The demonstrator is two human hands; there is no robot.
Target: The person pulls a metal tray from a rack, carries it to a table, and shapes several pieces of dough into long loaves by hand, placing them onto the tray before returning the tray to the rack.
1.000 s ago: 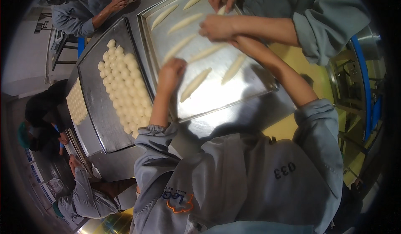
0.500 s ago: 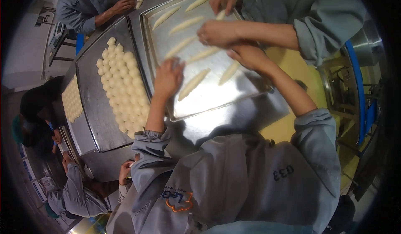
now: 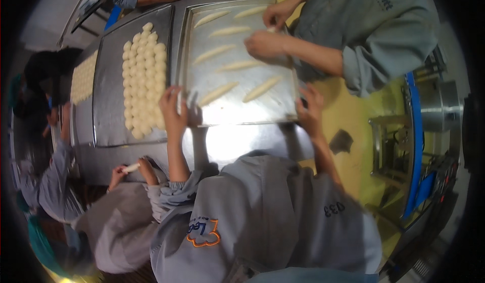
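Note:
A metal baking tray [image 3: 242,113] lies in front of me, with several long tapered dough pieces [image 3: 219,94] spaced in rows on it. At its left rim, near the front corner, is my left hand [image 3: 174,108], closed on the edge. My right hand [image 3: 310,106] grips the opposite rim at about the same height; part of its fingers is hidden beyond the edge. Neither hand holds any dough. Across the tray's far right side, a co-worker's hands [image 3: 268,43] are closed over a dough piece that is mostly covered.
Left of my tray, a dark tray [image 3: 108,96] carries many round dough balls [image 3: 144,76] packed together. A further batch of balls [image 3: 83,81] sits beyond it. Another co-worker's hands [image 3: 121,174] hold dough at lower left. A blue-edged metal stand [image 3: 414,146] is at the right.
My hands have moved apart from over the dough to the tray's left and right rims. My view has turned, so the tray appears straighter. The co-worker's hands remain over its far right part.

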